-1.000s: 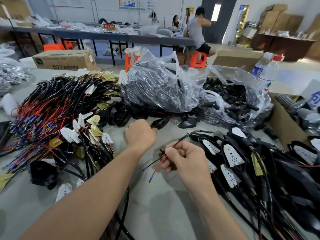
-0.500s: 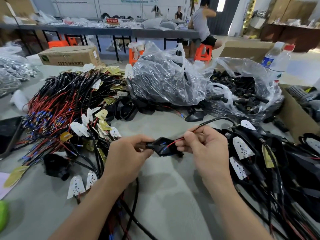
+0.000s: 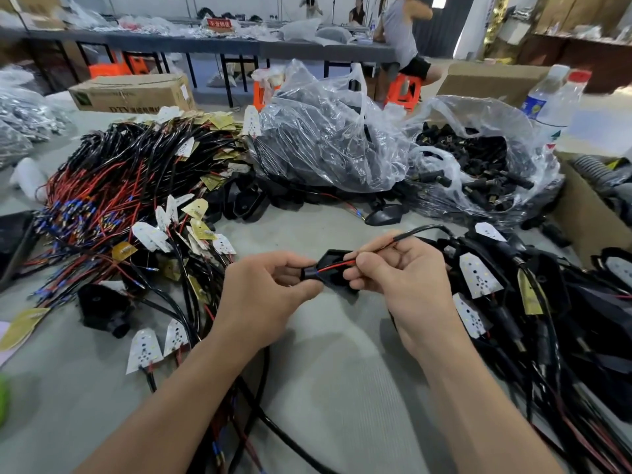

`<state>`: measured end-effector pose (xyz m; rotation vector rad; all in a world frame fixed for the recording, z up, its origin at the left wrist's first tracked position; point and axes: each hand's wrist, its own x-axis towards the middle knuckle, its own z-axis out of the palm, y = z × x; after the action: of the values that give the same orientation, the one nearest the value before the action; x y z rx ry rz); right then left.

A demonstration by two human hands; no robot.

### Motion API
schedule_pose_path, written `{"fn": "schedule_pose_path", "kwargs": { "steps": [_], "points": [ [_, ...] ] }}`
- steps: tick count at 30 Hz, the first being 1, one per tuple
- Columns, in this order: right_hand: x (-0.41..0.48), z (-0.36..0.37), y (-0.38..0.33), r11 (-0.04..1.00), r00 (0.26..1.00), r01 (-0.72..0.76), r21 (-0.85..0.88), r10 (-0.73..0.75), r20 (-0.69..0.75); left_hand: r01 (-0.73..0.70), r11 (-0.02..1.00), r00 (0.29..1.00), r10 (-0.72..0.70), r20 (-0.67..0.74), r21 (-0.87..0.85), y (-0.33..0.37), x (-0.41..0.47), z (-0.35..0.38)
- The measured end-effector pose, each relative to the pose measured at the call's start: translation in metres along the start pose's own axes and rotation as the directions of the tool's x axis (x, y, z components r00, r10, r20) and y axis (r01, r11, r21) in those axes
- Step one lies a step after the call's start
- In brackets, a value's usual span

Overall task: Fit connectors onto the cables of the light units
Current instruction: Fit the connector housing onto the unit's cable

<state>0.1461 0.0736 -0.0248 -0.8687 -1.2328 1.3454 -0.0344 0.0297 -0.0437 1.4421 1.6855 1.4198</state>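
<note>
My left hand point(image 3: 263, 299) pinches a black housing point(image 3: 333, 268) by its round neck, just above the grey table. My right hand point(image 3: 407, 285) pinches the red and black wires of a cable point(image 3: 415, 231) that run into that housing. The cable curves up and right toward a pile of fitted light units point(image 3: 533, 302) with white LED boards. At the left lies a heap of loose light units point(image 3: 136, 200) with red and black leads. The wire tips are hidden inside the housing.
Two clear plastic bags stand behind my hands: one of black housings point(image 3: 328, 142), one of black connectors point(image 3: 478, 159). A cardboard box point(image 3: 581, 213) is at the right, with a water bottle point(image 3: 554, 100) behind it. People sit at a far table point(image 3: 205, 42).
My left hand fetched a black housing from the far pile and brought it to the right hand's cable. Both hands now hold them together nearer to me.
</note>
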Motion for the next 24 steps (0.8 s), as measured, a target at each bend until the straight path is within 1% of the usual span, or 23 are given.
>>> {"fn": "schedule_pose_path", "kwargs": {
  "steps": [3,6,9,12,14,16,17,18,20,22,24],
  "points": [
    [0.000,0.000,0.002,0.990,0.999,0.034,-0.134,-0.037,-0.024,0.010,0.999,1.000,-0.010,-0.004,-0.039,0.001,-0.001,0.000],
    [-0.001,0.008,0.006,0.962,0.999,0.035,-0.270,-0.042,-0.019,-0.015,1.000,1.000,0.015,-0.010,-0.012,0.003,-0.003,-0.001],
    [-0.002,0.019,0.011,0.914,0.997,0.071,-0.400,-0.077,0.001,0.019,0.994,0.998,-0.013,0.060,-0.105,0.007,-0.004,-0.001],
    [-0.001,0.020,0.011,0.843,0.986,0.131,-0.521,-0.166,-0.021,0.129,0.968,0.983,-0.095,0.159,-0.217,0.007,0.002,-0.005],
    [-0.001,0.020,0.009,0.784,0.969,0.187,-0.593,-0.247,-0.021,0.181,0.950,0.974,-0.137,0.183,-0.255,0.006,0.005,-0.006],
    [-0.002,0.018,0.008,0.660,0.939,0.244,-0.711,-0.345,0.001,0.228,0.927,0.968,-0.184,0.168,-0.299,0.005,0.005,-0.003],
    [-0.001,0.016,0.007,0.616,0.931,0.263,-0.742,-0.365,0.027,0.251,0.911,0.965,-0.207,0.163,-0.328,0.005,0.004,-0.002],
    [0.000,0.013,0.006,0.610,0.934,0.270,-0.745,-0.353,0.049,0.276,0.887,0.959,-0.231,0.162,-0.371,0.004,0.004,-0.001],
    [0.002,0.007,0.002,0.654,0.960,0.253,-0.713,-0.262,0.100,0.338,0.800,0.941,-0.296,0.163,-0.497,0.001,0.008,-0.004],
    [0.002,0.002,0.000,0.647,0.971,0.234,-0.726,-0.187,0.147,0.394,0.705,0.918,-0.329,0.220,-0.590,-0.004,0.013,-0.009],
    [0.000,0.001,-0.002,0.654,0.972,0.232,-0.720,-0.180,0.149,0.426,0.665,0.905,-0.312,0.290,-0.613,-0.005,0.015,-0.011]
  ]
}}
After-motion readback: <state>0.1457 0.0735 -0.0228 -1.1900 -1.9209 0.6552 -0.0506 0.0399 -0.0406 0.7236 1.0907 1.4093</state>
